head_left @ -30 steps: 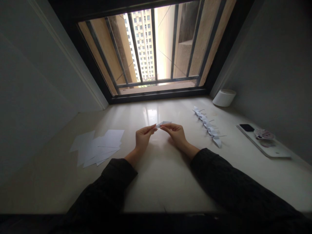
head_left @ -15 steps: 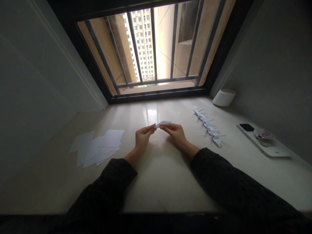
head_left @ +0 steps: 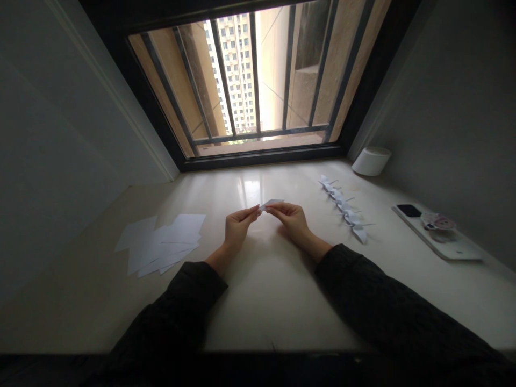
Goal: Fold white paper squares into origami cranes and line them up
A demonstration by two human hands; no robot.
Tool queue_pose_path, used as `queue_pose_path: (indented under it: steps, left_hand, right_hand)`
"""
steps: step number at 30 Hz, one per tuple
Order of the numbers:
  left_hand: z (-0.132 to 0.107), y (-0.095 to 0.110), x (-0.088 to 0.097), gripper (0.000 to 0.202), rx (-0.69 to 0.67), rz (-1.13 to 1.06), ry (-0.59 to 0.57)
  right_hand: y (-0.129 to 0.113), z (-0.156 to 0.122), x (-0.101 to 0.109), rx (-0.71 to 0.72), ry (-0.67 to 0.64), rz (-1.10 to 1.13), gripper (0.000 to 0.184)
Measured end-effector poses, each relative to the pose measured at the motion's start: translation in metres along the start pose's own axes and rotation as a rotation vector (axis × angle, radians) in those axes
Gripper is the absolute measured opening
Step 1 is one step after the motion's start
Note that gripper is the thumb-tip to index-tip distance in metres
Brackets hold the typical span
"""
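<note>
A small folded piece of white paper (head_left: 276, 202) is held up above the middle of the pale sill, pinched between both hands. My left hand (head_left: 237, 226) is closed, its thumb and fingertips on the paper's left end. Closed too, my right hand (head_left: 293, 220) pinches the same paper from the right. The paper's lower part is hidden behind my fingers. To the right, a row of several folded paper figures (head_left: 345, 208) with thin points lies on the sill. Loose white paper sheets (head_left: 161, 242) overlap one another at the left.
A phone (head_left: 439, 236) with a round grip on its back lies at the right. Behind it a white cylindrical object (head_left: 371, 161) stands in the corner by the wall. The barred window (head_left: 258, 156) closes off the far side of the sill (head_left: 262, 301).
Both hands and the folded paper have shifted very slightly to the right. The grip on the paper looks the same.
</note>
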State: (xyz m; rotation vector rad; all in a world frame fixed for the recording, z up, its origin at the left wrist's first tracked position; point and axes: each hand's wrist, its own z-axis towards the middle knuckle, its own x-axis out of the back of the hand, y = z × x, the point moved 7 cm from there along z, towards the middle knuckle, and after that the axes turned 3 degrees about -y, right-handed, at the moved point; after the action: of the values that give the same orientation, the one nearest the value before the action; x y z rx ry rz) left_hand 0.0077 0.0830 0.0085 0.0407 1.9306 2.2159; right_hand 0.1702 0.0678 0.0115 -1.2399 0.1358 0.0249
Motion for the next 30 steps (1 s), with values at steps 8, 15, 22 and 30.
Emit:
queue_pose_path:
  steps: [8,15,22,30]
  left_hand:
    - [-0.003,0.013,-0.005,0.034,-0.147,0.113,-0.035]
    - [-0.005,0.016,-0.006,0.022,-0.169,0.177,-0.056]
    - [-0.002,0.01,-0.001,0.023,-0.083,0.151,0.014]
    - [0.001,0.007,0.003,0.024,-0.079,0.13,0.036]
  right_hand:
    - [-0.007,-0.001,-0.001,0.032,0.007,-0.052,0.021]
    - [-0.008,-0.003,-0.006,0.025,-0.018,-0.03,0.018]
    - [-0.004,-0.003,-0.004,0.014,-0.003,-0.039,0.021]
    - [0.001,-0.001,0.001,0.01,0.04,-0.034,0.019]
